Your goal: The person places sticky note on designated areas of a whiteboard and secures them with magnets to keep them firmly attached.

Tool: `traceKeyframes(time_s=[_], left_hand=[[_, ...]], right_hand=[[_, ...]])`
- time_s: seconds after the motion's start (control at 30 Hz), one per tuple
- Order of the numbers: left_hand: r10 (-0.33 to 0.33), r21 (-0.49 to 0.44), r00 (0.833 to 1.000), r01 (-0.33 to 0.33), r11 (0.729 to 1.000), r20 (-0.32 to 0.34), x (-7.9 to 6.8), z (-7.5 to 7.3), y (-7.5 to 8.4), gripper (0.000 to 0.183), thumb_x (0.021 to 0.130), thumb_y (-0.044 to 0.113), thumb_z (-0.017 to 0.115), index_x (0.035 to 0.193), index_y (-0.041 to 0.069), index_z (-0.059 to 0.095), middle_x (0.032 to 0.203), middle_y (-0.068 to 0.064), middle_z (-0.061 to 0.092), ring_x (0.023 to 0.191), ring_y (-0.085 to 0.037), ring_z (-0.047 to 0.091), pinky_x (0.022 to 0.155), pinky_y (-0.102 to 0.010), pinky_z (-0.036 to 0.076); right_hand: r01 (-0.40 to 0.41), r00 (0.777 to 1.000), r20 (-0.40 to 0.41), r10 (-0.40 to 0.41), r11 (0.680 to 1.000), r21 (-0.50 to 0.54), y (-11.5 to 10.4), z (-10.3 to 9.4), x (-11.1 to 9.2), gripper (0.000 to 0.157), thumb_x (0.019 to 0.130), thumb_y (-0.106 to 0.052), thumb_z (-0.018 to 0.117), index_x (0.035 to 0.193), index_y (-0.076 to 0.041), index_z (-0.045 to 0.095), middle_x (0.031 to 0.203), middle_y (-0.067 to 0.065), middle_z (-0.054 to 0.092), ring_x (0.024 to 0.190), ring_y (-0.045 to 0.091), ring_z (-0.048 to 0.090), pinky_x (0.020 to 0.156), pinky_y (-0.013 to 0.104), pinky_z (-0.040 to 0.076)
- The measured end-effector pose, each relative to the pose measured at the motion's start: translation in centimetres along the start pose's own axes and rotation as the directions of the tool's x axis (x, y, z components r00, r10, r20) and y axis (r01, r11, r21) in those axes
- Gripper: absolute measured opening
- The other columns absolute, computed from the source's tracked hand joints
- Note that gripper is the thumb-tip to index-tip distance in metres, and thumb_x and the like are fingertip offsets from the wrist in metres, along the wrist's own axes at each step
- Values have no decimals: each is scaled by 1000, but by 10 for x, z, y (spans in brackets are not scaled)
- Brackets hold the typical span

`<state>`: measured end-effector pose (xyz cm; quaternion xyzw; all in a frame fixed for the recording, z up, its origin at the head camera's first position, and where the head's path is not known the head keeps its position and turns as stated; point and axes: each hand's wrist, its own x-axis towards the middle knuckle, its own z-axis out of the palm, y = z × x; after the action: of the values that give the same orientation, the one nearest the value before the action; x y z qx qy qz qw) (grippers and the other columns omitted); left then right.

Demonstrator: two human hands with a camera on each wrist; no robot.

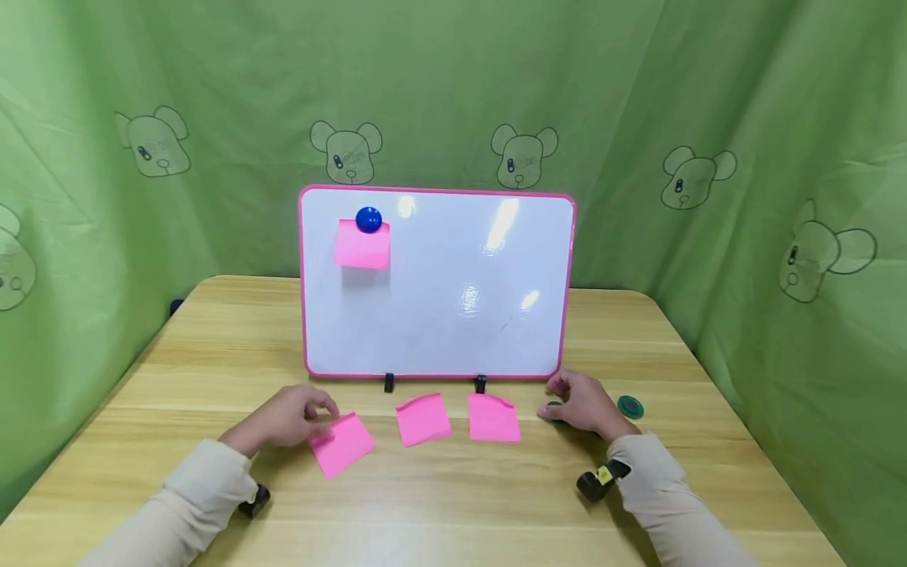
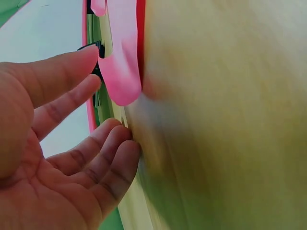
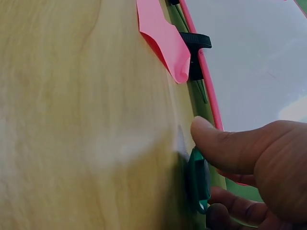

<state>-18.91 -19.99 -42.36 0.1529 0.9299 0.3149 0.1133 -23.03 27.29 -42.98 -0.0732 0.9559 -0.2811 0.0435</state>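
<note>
My left hand (image 1: 294, 415) is at the upper left corner of the leftmost pink sticky note (image 1: 343, 445), its thumb overlapping that corner. In the left wrist view its fingers are spread apart, with a curled-edged pink note just past the thumb. My right hand (image 1: 583, 403) reaches over a green round magnet (image 3: 199, 182) lying on the table near the whiteboard's lower right corner. The right thumb and fingers stand on either side of this magnet, with a gap between thumb and index finger. A second green magnet (image 1: 630, 407) lies beside the right wrist.
A pink-framed whiteboard (image 1: 439, 315) stands upright on black feet (image 1: 389, 383). On its upper left, a blue magnet (image 1: 368, 220) holds a pink note (image 1: 362, 250). Two more notes, a middle one (image 1: 423, 420) and a right one (image 1: 494, 418), lie before the board. A green curtain (image 1: 439, 71) surrounds the table.
</note>
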Motion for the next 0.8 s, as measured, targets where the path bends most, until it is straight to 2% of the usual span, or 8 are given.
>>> traceKeyframes(time_s=[0.17,0.3,0.5,0.67,0.8], left_hand=[[-32,9,999,32,999,10,0,1,2,30,76,10,80,104,8,70,85,-1,59,78,-17,53,71,-35,49],[-35,-5,999,35,999,17,0,2,2,28,76,9,80,102,10,70,92,-2,62,77,-17,54,71,-35,49],[15,-21,999,-14,1000,50,-1,3,3,15,78,7,78,88,13,69,74,-2,56,64,-16,50,55,-30,44],[46,-29,997,-44,999,62,-1,0,6,15,77,7,79,80,14,66,73,0,55,68,-17,50,58,-32,44],[70,-57,993,-65,996,96,-1,-2,8,12,77,9,79,77,14,68,74,1,58,69,-18,52,60,-33,46]], right_hand=[[-18,1000,16,18,1000,7,-1,0,0,33,77,-19,82,98,-6,60,91,5,56,87,23,51,78,38,45],[-15,1000,25,15,1000,11,-2,-1,-1,32,78,-19,81,99,-5,60,91,5,56,87,23,52,78,38,45],[-14,998,65,13,1000,6,-3,-1,-2,38,76,-21,84,102,-5,62,96,6,59,91,23,54,83,42,48],[-25,997,72,23,1000,18,-3,-2,-2,35,76,-18,83,101,-5,61,96,6,58,90,23,53,82,41,47],[-16,998,62,14,1000,27,-2,-3,-2,34,76,-17,83,100,-6,61,95,6,58,88,23,53,80,39,46]])
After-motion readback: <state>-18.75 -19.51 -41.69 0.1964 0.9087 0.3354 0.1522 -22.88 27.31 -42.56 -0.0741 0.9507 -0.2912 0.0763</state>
